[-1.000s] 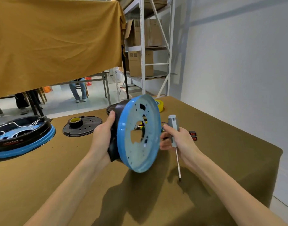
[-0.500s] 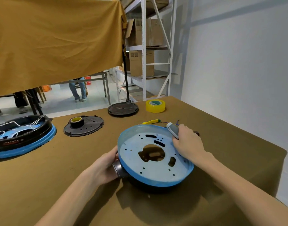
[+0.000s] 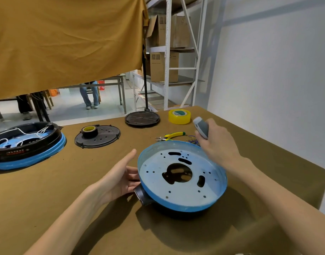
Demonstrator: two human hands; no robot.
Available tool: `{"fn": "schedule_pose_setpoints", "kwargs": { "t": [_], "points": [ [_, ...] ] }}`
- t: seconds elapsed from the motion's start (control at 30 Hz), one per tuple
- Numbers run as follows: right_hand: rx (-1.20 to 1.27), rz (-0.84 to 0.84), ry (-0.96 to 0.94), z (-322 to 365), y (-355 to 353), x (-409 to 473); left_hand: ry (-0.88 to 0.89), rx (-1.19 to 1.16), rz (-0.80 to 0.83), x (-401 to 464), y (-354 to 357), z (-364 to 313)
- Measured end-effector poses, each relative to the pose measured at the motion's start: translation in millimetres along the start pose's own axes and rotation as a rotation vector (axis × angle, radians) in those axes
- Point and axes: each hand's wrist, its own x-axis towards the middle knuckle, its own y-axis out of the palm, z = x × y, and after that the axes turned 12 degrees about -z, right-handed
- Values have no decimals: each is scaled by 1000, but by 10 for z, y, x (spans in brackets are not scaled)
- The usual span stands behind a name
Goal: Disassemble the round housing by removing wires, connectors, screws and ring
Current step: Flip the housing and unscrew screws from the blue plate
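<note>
The round housing (image 3: 182, 176) lies flat on the table, its pale blue perforated underside facing up, with a black body and stub beneath. My left hand (image 3: 119, 178) is beside its left rim with fingers straight, the fingertips close to or touching the black stub. My right hand (image 3: 219, 146) hovers over the housing's far right rim and grips the grey handle of a screwdriver (image 3: 201, 127); the shaft is hidden behind the hand. Loose coloured wires (image 3: 192, 141) lie just behind the housing.
A second blue-rimmed housing with white wires (image 3: 27, 144) sits at far left. A black lid with a tape roll (image 3: 97, 136), a black disc (image 3: 142, 118), yellow tape (image 3: 179, 116) and yellow-handled pliers (image 3: 170, 136) lie behind. The table edge runs along the right.
The housing went from held upright to lying flat on the table. My left hand let go and opened beside it. My right hand lifted off the rim with the screwdriver.
</note>
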Motion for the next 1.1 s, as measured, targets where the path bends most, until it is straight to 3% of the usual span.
{"fn": "schedule_pose_setpoints", "kwargs": {
  "t": [0.13,0.27,0.37,0.73,1.1],
  "points": [
    [443,57,193,374,-62,199,42,115,46,-6,54,-25],
    [1050,386,702,745,22,276,98,92,36,26,124,47],
    [1271,514,804,935,182,283,163,122,57,16,132,101],
    [1441,477,692,1166,482,283,79,106,228,144,51,14],
    [1438,443,667,1194,495,252,35,89,234,130,49,-9]
  ]
}}
